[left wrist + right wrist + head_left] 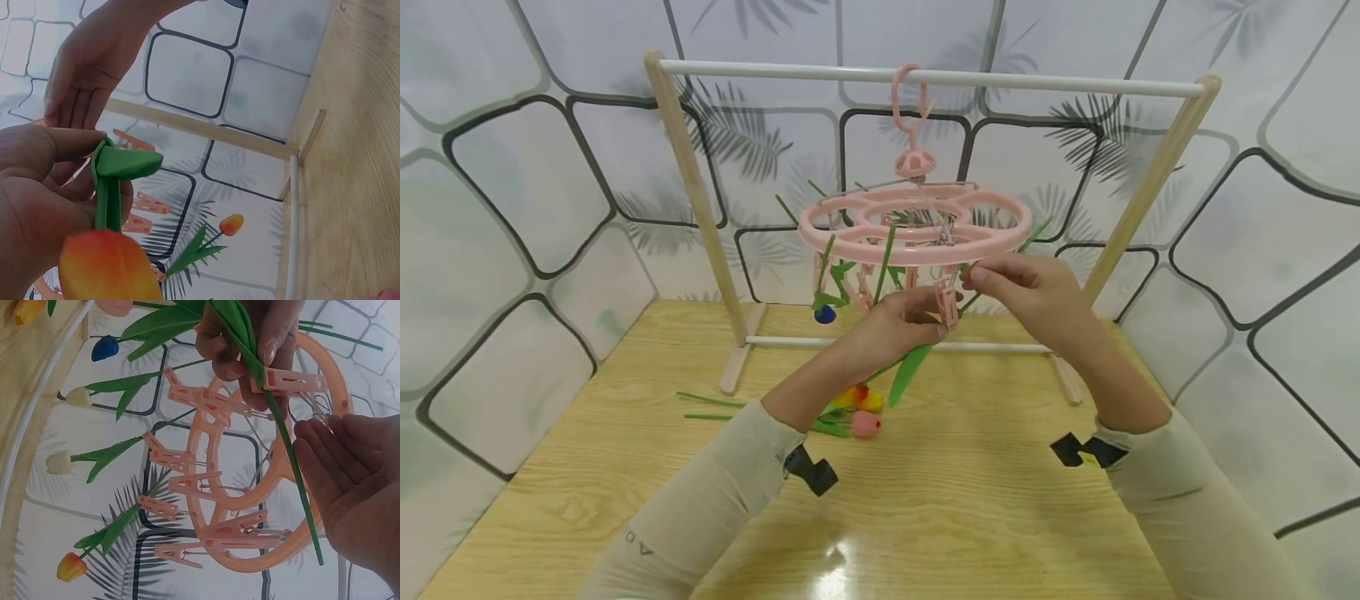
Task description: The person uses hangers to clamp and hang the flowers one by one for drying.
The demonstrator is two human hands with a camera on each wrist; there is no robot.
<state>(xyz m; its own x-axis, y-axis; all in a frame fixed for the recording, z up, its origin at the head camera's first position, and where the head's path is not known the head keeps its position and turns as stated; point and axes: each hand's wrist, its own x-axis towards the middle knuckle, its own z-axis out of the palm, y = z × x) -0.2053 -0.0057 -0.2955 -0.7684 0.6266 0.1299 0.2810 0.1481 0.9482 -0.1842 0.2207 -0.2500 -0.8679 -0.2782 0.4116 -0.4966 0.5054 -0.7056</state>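
Observation:
My left hand [898, 323] pinches an orange-yellow tulip [109, 269] by its green leaves [128, 162], just under the bloom. The tulip's stem [292, 462] lies at the mouth of a pink clothespin [294, 381], which hangs from a round pink clip hanger [917, 250]. Whether the clothespin bites the stem cannot be told. Beside that clothespin is my right hand [362, 487], its fingers mostly straight, close to the stem and the hanger ring. In the right wrist view, other clothespins hold a blue tulip [105, 348], two white tulips [59, 462] and an orange one [72, 567].
The hanger hooks over the white top bar [1037, 81] of a wooden rack [696, 192]. Below on the wooden table [970, 500] lie a pink tulip [865, 423] and yellow tulips [871, 402]. Patterned cloth walls [527, 192] surround the table.

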